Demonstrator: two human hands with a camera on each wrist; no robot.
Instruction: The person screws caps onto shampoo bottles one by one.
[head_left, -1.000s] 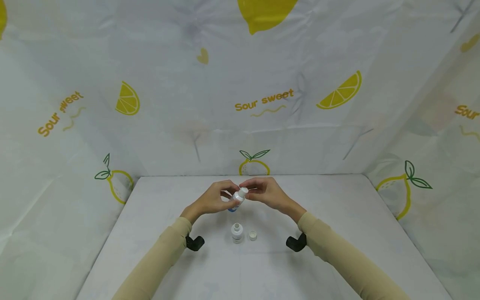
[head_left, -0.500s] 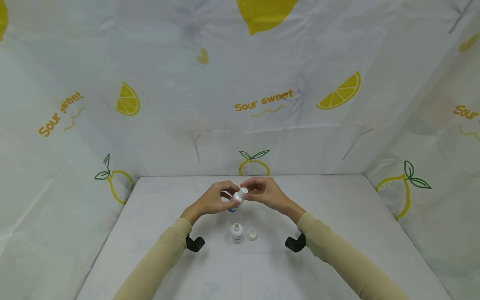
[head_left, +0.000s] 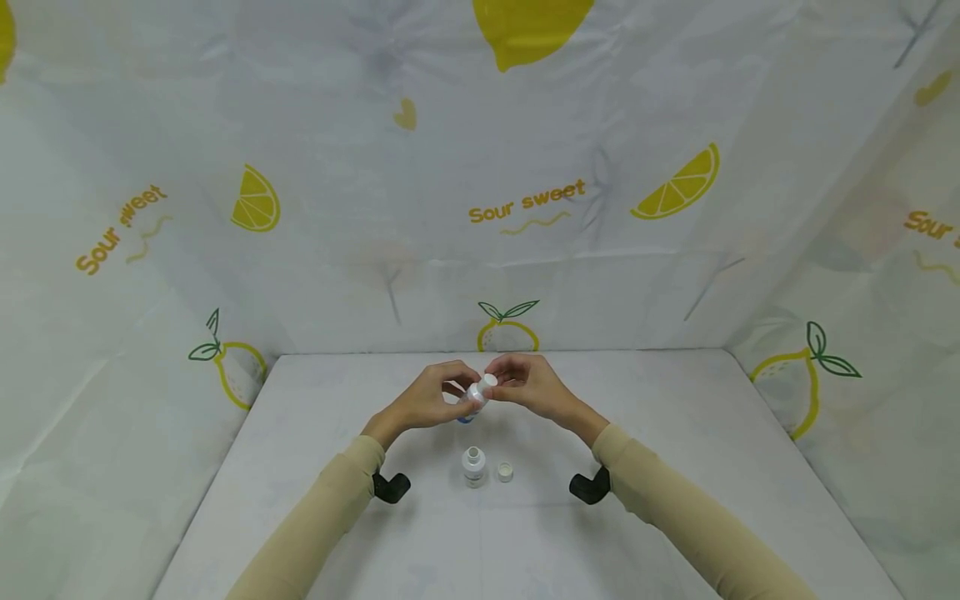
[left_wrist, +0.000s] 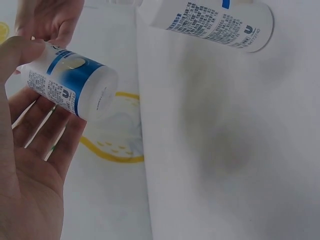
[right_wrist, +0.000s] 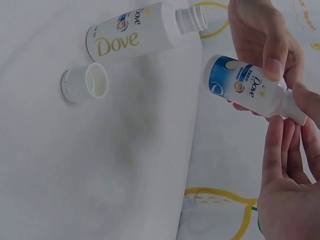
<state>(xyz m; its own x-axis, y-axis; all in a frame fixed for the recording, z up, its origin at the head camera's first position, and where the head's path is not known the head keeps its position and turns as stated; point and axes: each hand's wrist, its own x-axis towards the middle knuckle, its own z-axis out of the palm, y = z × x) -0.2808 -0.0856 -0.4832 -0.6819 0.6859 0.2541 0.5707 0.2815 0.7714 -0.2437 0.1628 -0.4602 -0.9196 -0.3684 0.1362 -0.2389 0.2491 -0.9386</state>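
Above the far half of the table, my left hand (head_left: 429, 397) grips a small white and blue Dove bottle (right_wrist: 240, 86) tilted over, its neck toward the right. Thumb and fingers of my right hand (head_left: 542, 390) pinch the white cap (head_left: 489, 381) on that bottle's neck. Below the hands, a second, white Dove bottle (head_left: 474, 468) stands upright on the table. Its threaded neck (right_wrist: 191, 19) is bare. Just right of it a loose white cap (head_left: 506, 472) sits with its hollow side up, as the right wrist view shows.
A white table (head_left: 480, 550) runs back to a wall hung with a lemon-print sheet (head_left: 420, 275). Similar sheeting closes off both sides. Dark wrist mounts (head_left: 390, 487) stick out below each forearm.
The fingertips of my right hand have shifted slightly to the right round the cap. My left hand and the bottle in it have hardly moved; the bottle and cap on the table stay put.
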